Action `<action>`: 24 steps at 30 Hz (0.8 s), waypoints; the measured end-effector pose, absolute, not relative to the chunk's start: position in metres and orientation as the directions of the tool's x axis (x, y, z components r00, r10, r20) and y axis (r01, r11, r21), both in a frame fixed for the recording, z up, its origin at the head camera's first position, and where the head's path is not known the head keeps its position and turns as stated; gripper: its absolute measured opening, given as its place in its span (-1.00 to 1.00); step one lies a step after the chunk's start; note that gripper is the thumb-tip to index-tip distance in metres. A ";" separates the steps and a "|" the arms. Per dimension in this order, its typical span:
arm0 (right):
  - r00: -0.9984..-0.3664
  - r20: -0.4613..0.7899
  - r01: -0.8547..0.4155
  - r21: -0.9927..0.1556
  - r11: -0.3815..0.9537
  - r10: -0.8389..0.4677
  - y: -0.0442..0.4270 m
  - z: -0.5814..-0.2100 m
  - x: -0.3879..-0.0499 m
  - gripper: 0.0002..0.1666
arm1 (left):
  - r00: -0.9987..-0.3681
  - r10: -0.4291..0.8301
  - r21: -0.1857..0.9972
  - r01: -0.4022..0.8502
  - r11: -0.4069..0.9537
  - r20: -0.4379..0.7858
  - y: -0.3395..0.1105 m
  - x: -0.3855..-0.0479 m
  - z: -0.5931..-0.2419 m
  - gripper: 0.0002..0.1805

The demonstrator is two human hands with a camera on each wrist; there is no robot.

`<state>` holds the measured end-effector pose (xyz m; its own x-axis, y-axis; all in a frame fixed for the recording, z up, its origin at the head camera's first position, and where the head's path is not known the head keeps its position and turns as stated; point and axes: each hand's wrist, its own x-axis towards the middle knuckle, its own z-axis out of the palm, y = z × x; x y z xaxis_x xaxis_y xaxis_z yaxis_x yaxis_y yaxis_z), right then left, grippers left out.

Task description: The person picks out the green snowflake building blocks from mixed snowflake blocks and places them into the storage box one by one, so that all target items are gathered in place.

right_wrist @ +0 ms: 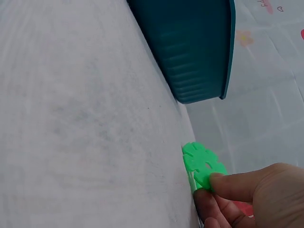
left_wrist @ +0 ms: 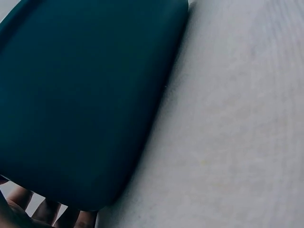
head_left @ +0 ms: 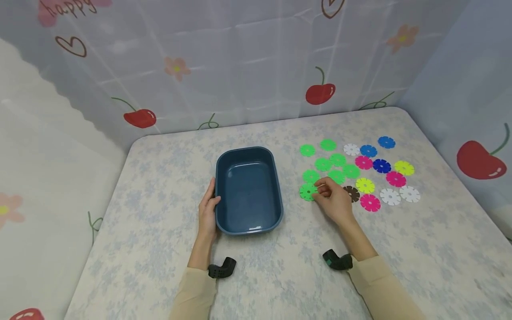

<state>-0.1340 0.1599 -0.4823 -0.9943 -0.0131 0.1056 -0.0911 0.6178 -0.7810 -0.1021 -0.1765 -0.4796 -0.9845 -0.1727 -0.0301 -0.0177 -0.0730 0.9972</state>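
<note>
A: How are the hands seen in the head view?

B: The blue bin [head_left: 249, 191] is gripped at its left side by the left hand [head_left: 207, 213], with the thumb laid at the rim. Well to the bin's right, a green disc [head_left: 308, 192] is pinched by the right hand [head_left: 334, 202]. Other coloured discs [head_left: 370, 202] are spread around that hand on the tabletop [head_left: 152, 231]

A: And in the left wrist view?

B: The bin's end is met by several fingers [left_wrist: 46, 211]

A: In the right wrist view?

B: The green disc is held, tilted, between thumb and fingertips, apart from the bin
</note>
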 end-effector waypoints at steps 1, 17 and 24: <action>-0.995 0.095 -0.083 -0.800 0.595 -0.012 0.160 -0.481 -0.134 -0.74 | -0.985 -0.170 0.997 -0.020 -0.074 -0.032 -0.177 -0.102 -0.480 -0.36; -0.998 -0.060 0.048 -0.957 0.287 -0.033 0.159 -0.472 -0.135 -0.66 | -0.988 -0.151 1.000 -0.017 -0.023 -0.020 -0.179 -0.103 -0.480 -0.36; -0.992 -0.113 0.094 -0.953 0.287 -0.051 0.159 -0.463 -0.136 -0.64 | -0.990 -0.137 1.000 -0.012 -0.024 -0.015 -0.180 -0.101 -0.481 -0.36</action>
